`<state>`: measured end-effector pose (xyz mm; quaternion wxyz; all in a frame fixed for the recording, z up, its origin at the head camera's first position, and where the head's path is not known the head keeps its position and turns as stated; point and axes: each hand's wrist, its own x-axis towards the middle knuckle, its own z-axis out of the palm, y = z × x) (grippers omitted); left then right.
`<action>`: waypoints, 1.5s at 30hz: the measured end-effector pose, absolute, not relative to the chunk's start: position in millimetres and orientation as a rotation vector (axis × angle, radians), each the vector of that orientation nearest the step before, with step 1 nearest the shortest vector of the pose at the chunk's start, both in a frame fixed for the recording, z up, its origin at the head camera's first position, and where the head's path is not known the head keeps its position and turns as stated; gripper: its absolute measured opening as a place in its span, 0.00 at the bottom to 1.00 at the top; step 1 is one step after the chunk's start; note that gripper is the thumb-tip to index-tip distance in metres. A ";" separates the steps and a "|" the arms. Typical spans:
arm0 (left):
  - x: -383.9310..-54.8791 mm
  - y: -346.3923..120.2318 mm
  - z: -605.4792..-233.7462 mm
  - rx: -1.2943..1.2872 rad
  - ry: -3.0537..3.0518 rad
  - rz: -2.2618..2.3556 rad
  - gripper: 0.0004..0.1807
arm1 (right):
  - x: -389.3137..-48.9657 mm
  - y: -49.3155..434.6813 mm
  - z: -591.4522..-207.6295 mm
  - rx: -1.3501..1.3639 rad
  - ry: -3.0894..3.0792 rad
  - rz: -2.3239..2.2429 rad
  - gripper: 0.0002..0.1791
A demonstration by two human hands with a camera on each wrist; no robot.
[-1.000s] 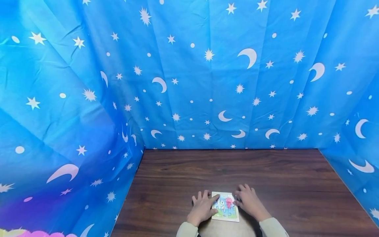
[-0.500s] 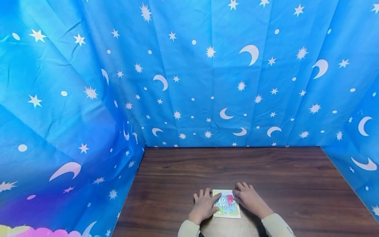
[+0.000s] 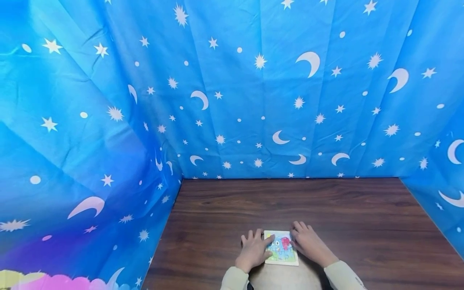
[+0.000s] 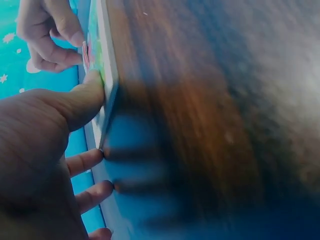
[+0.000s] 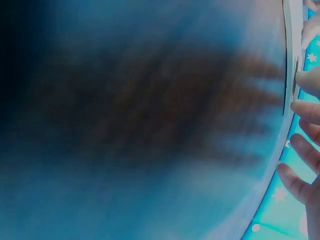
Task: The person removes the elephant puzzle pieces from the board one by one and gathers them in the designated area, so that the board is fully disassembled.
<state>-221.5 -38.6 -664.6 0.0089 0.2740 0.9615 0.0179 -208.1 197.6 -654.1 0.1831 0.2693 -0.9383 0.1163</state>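
Observation:
A small jigsaw puzzle [image 3: 282, 254] in a pale frame lies flat on the table, its picture blue and green with a red patch. Spread over its left side is my left hand [image 3: 252, 251]; thumb and index finger rest on the picture, and the other fingers reach past the left edge to the tabletop. At the upper right edge, my right hand [image 3: 309, 243] has its fingers bent. In the left wrist view, that hand's thumb and finger pinch a thin, red-edged puzzle piece [image 4: 85, 54] standing up at the puzzle's surface. The fingers hide part of the piece.
The dark wood table [image 3: 217, 205] reaches back to a blue curtain [image 3: 246, 92] with white stars and moons. More curtain hangs along the left and right sides. A glossy reflection shows on the wood near the front.
The head view has shifted slightly, so everything sits a little further right and higher. Both hands keep nearly the same places on the puzzle.

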 end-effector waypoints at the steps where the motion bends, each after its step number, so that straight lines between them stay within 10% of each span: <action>1: -220.7 -37.6 -664.1 0.857 3.003 0.044 0.31 | -208.1 198.2 -653.7 0.757 -2.663 0.330 0.10; 45: -214.5 -41.2 -660.5 0.676 3.032 0.223 0.43 | -171.7 332.7 -647.8 0.241 -2.770 0.730 0.15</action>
